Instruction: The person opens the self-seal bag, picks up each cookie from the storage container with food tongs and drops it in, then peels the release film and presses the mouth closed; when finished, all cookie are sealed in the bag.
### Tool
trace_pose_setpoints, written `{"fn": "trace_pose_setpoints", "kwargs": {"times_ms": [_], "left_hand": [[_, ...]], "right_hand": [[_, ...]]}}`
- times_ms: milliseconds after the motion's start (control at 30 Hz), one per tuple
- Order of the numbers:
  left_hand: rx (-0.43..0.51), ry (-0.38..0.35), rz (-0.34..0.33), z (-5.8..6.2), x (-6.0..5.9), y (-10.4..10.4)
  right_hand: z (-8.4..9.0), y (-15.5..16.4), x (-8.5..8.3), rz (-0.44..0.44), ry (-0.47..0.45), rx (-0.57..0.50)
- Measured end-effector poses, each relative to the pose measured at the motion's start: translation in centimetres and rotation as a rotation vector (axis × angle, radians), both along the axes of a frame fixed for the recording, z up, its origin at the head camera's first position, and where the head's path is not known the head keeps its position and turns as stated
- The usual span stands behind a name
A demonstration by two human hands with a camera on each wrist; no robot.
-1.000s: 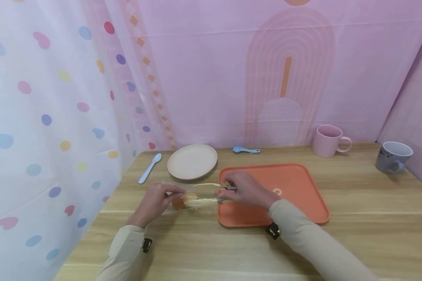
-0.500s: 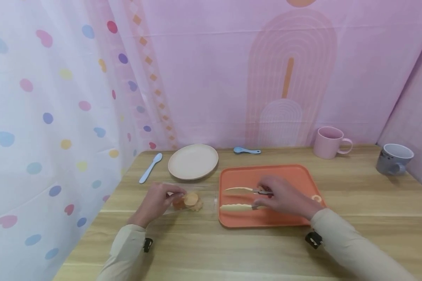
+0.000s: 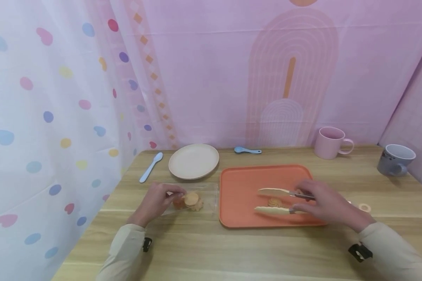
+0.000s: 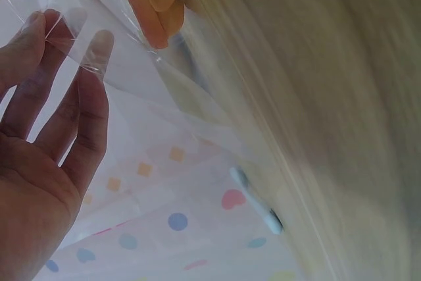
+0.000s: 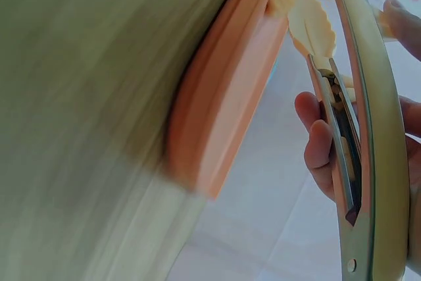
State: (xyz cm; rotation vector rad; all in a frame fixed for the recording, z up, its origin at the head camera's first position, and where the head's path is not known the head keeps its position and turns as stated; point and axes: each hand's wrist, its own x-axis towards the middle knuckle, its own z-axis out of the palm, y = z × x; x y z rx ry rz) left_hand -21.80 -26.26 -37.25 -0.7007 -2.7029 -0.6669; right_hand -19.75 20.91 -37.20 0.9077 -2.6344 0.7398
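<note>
Tongs (image 3: pixel 278 201) in the right hand (image 3: pixel 328 205) hover over the orange tray (image 3: pixel 246 181), blades parted around a small pastry (image 3: pixel 275 202) lying on it; the fingers (image 5: pixel 316 143) curl round the handles, likely to steer the tips. The left hand (image 3: pixel 156 201) pinches a clear bag (image 3: pixel 197 197) flat on the desk (image 3: pixel 232 249), seemingly keeping its mouth steady; more pastries (image 3: pixel 188 201) sit inside. Farther back: plate (image 3: pixel 193 160), two blue spoons, two mugs. Only the left wrist view shows fingertips (image 4: pixel 99 44) gripping the film.
</note>
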Motion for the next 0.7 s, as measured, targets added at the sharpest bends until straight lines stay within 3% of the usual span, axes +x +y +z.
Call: {"fn": "trace_pose_setpoints", "kwargs": {"times_ms": [333, 700], "left_hand": [[-0.008, 0.008, -0.005, 0.1, 0.0, -0.1], [-0.016, 0.01, 0.0, 0.1, 0.1, -0.2]], "right_hand": [[-0.5, 3.6, 0.8, -0.037, 0.015, -0.025], [-0.3, 3.4, 1.3, -0.009, 0.074, -0.001]]}}
